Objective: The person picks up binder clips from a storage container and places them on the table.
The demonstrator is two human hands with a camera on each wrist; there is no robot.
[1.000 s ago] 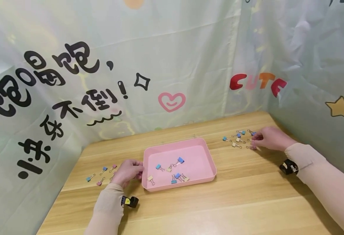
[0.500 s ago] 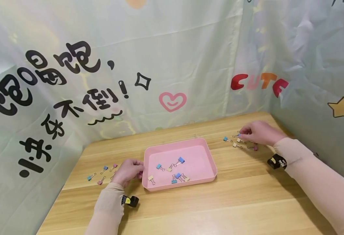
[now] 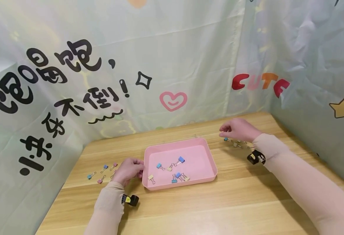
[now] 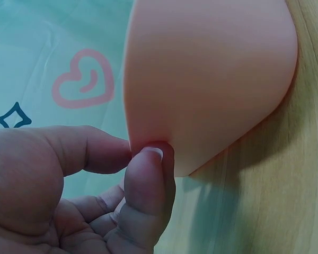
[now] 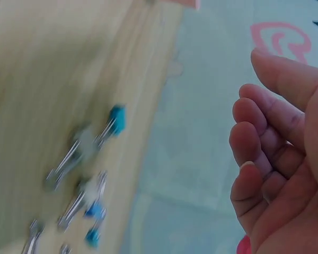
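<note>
A shallow pink tray (image 3: pixel 193 168) stands mid-table, with several binder clips lying in it, among them a blue clip (image 3: pixel 181 159) and a cream clip (image 3: pixel 151 177). My left hand (image 3: pixel 127 171) pinches the tray's left edge; the left wrist view shows fingertips against the tray wall (image 4: pixel 212 79). Beyond the tray's right side, my right hand (image 3: pixel 239 129) hovers over loose clips, including a teal clip (image 5: pixel 117 119) and a cream clip (image 3: pixel 237 145). Its fingers are loosely curled, and nothing shows between them in the right wrist view.
Left of my left hand lie more clips: a teal clip (image 3: pixel 90 176), a blue clip (image 3: pixel 105 166) and pink clips (image 3: pixel 100 181). A printed fabric backdrop (image 3: pixel 189 58) rises behind the wooden table (image 3: pixel 189 212) and along both sides.
My right hand has swept left across the right-hand clips, from their far right side to above their left end. My left hand stays at the tray's edge.
</note>
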